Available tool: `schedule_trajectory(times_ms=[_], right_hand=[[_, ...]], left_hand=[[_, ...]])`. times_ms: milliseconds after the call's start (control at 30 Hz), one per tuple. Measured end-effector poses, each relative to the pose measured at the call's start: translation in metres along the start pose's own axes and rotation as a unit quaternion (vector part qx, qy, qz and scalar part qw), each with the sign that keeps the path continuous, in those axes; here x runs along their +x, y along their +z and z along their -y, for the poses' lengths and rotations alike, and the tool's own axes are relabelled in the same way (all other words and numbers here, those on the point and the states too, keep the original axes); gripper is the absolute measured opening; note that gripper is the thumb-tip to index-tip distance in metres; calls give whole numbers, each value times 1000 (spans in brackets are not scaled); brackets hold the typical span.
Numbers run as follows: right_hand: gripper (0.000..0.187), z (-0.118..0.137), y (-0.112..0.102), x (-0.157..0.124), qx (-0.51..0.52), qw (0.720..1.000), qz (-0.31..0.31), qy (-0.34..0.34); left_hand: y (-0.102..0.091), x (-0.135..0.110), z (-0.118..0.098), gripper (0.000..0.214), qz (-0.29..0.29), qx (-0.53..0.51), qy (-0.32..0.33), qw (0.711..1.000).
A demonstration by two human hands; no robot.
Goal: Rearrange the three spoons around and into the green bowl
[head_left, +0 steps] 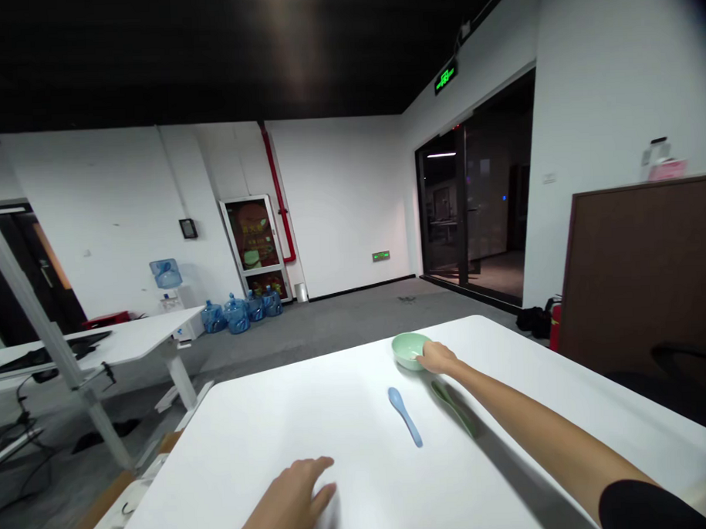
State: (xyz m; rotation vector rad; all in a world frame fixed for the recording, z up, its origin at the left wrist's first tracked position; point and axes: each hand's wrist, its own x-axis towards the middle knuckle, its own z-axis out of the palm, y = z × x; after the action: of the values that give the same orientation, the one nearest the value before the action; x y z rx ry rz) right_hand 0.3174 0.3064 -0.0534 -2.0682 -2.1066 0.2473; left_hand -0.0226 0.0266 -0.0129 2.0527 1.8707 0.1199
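Left hand (289,502) open and empty, fingers (319,470) apart, low over the white table (220,431). Right arm (538,435) outstretched, right hand (438,358) with fingertips (421,355) at the rim of a pale green bowl (407,349), any actual grip impossible to tell. Blue spoon (404,415) and green spoon (454,407) lying on the tabletop, neither in the bowl. Farther off, blue water bottles (236,315) on a grey floor (343,326).

"Anything legible?"
"Nothing, not one word or number."
"Green sign (445,77) above the glass door (444,207)?"
"Glowing characters, too blurred and slanted."
"Wall plate (380,256), low down?"
"Green too, far too small."
"Poster (252,235) behind the cabinet glass?"
"Only blurred colour, no readable print."
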Motion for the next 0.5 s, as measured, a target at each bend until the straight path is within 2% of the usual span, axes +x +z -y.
schedule_trajectory(times_ms=[267, 500], right_hand=[[37, 3, -11, -7, 43, 999, -15, 21], [35, 2, -32, -43, 71, 997, -19, -33]], left_hand=[[3, 3, 3, 53, 2, -8, 0, 1000], [2, -1, -1, 53, -1, -2, 15, 1000]])
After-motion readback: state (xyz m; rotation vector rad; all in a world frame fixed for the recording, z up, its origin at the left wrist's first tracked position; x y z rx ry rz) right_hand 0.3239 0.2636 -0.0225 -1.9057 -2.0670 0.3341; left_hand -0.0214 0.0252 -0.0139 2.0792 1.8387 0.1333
